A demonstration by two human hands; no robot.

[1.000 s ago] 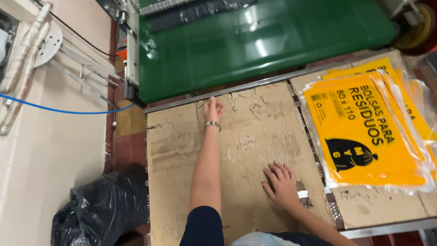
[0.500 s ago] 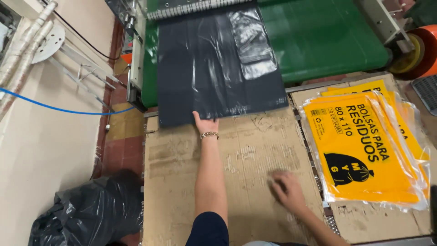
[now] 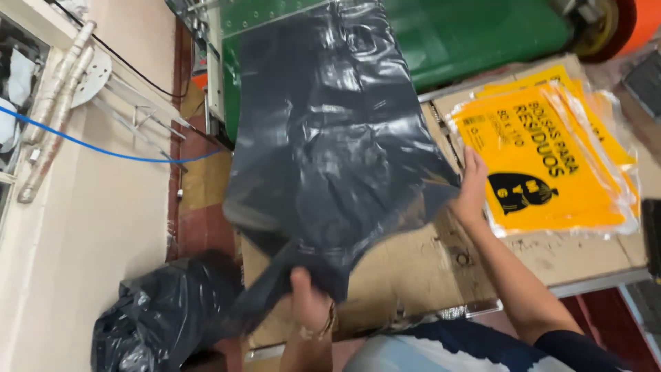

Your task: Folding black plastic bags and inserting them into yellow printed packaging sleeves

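Large black plastic bag (image 3: 330,138) spread over cardboard-covered worktop (image 3: 413,269); left hand (image 3: 310,303) clamped on near edge, right hand (image 3: 471,189) flat at side edge, grip unclear. Risk: thin film snagging worktop corner, tearing. Beyond: yellow printed packs (image 3: 551,165), green machine (image 3: 468,34).

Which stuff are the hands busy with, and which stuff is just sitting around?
Busy with:
black plastic sheet, gripped by left hand, right hand at its edge
cardboard tabletop

Sitting around:
yellow packets
black bag on floor
blue cable
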